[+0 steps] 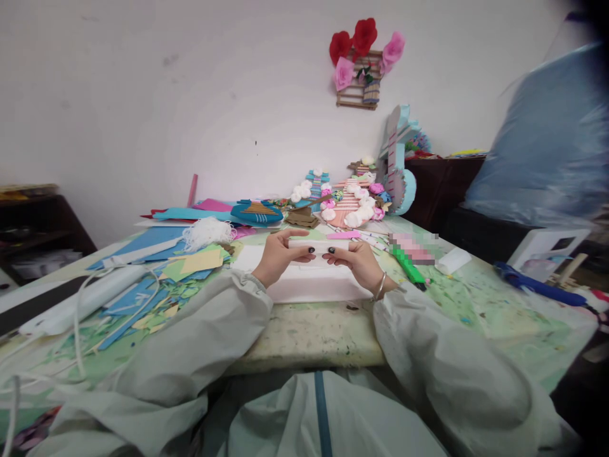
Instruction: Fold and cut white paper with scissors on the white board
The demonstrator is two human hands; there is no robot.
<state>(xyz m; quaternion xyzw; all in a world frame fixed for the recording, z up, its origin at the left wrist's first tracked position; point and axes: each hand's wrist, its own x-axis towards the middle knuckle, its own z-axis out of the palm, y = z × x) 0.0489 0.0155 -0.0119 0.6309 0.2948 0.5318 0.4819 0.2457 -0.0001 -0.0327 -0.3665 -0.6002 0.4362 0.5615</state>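
Between my two hands is a folded strip of white paper (320,246), raised a little over the table. My left hand (281,255) pinches its left end, thumb in front and fingers behind. At the right end, my right hand (358,261) grips it the same way, a bangle on the wrist. Beneath the hands lies a larger white sheet (316,285) near the table's front edge. My fingers hide the ends of the folded strip.
Left are paper scraps (190,270), white yarn (208,233) and a power strip (88,301) with its cable. Pompom crafts (349,203) stand at the back. Right lie a green knife-like tool (408,266), a white block (453,260) and a blue glue gun (537,285).
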